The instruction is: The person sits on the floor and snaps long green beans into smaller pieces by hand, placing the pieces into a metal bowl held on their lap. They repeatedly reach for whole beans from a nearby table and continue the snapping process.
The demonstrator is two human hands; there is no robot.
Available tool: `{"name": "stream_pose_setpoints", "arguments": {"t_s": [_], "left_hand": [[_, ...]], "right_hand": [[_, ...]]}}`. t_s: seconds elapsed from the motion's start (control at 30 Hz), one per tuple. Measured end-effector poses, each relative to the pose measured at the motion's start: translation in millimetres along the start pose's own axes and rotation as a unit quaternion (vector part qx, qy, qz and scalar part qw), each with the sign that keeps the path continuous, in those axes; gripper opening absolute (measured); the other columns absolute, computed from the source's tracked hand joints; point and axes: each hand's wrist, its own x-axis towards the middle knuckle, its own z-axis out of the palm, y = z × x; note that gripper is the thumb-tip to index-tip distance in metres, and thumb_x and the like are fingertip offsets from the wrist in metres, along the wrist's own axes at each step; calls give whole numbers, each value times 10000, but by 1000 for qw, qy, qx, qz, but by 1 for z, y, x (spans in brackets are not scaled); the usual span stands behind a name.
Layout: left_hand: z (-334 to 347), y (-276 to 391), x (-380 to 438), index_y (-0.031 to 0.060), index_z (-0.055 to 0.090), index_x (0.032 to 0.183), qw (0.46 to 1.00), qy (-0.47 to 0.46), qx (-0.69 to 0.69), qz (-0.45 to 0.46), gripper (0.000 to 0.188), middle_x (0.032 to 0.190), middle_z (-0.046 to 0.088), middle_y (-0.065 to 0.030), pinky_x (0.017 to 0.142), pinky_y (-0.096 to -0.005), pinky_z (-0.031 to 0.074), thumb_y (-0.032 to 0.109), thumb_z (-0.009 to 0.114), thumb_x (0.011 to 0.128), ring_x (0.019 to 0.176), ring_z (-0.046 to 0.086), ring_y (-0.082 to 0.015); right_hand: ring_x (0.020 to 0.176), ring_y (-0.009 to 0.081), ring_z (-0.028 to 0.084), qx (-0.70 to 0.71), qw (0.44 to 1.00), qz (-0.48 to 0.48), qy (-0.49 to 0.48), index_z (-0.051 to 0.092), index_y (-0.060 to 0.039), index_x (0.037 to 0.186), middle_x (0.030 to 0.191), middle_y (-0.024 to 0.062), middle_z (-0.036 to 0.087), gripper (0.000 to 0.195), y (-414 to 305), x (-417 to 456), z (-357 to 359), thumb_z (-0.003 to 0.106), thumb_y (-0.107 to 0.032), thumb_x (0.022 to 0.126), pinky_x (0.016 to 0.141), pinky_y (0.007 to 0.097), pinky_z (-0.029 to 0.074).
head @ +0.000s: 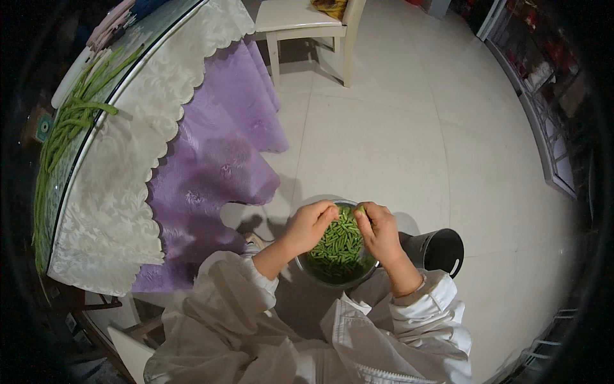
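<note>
Cut pieces of green long bean [339,240] fill much of a round metal bowl [307,271] in front of my body. Over the bowl's left rim is my left hand [311,224], its fingers curled towards the thumb; whether anything is inside them cannot be made out. My right hand [380,229] is above the right rim, thumb and fingers pinched on a short piece of green bean [361,210]. A small gap separates the two hands. The bowl's lower part is in shadow.
Whole long beans [72,120] lie along the edge of a glass-topped table [61,192] at left, with a white and purple tablecloth [216,144] hanging down. A black bin [434,249] stands right of the bowl. A cream chair [302,19] is ahead on the tiled floor [374,144].
</note>
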Motion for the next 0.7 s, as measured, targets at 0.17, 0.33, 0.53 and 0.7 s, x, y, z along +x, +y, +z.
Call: {"name": "stream_pose_setpoints", "arguments": {"t_s": [0.17, 0.33, 0.53, 0.7], "left_hand": [[-13, 1, 8, 8, 577, 1058, 987, -63, -113, -91, 243, 737, 472, 10, 608, -219, 372, 149, 441, 915, 667, 423, -67], [-14, -6, 5, 41, 388, 1299, 975, -119, -171, -72, 405, 902, 554, -43, 693, -234, 426, 87, 434, 899, 743, 517, -97], [-7, 2, 2, 47, 291, 1351, 960, -163, -216, -76, 468, 864, 561, -43, 672, -217, 428, 71, 412, 899, 714, 516, -90], [-15, 1, 8, 2, 517, 1129, 967, -212, -105, -91, 272, 754, 574, -34, 633, -248, 432, 133, 452, 899, 667, 510, -86]], "right_hand": [[797, 333, 551, -162, 967, -100, -171, 604, -55, 938, 813, 138, 593, 212, 18, -5, -7, 598, -183, 770, 760, 417, 415], [894, 306, 566, -65, 989, -83, -105, 560, -37, 1059, 937, 138, 592, 341, 7, 0, -7, 635, -133, 741, 804, 396, 428], [829, 285, 580, 163, 982, -47, -79, 596, -12, 976, 895, 132, 603, 259, -5, 5, -6, 654, -53, 726, 738, 328, 453], [780, 235, 593, 201, 978, 31, -49, 625, 1, 883, 845, 115, 614, 152, -4, 6, -11, 648, -24, 734, 691, 292, 461]]}}
